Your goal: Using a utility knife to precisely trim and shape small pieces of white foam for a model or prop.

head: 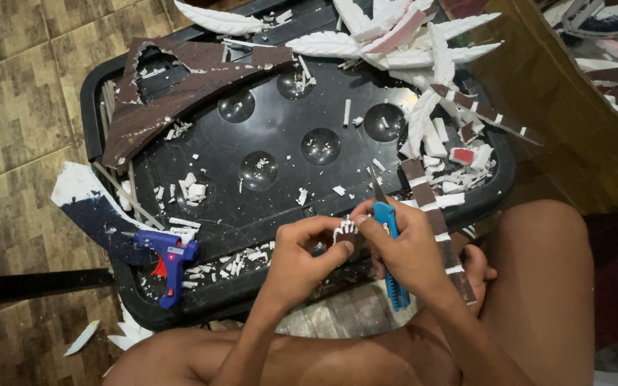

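Foam piece [345, 230], small, white and jagged-edged, is sitting pinched in the left hand [307, 251] just over the near rim of the black tray [202, 161]. Right hand [410, 246] is gripping a blue utility knife [389, 246] beside it, left of the striped strip [434, 214].

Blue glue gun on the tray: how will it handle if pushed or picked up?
The blue glue gun lies flat on its side on the black tray, so it probably slides rather than rolls. Its hard-looking plastic body suggests it is stiff and fairly light. Foam scraps beside it would likely scatter.
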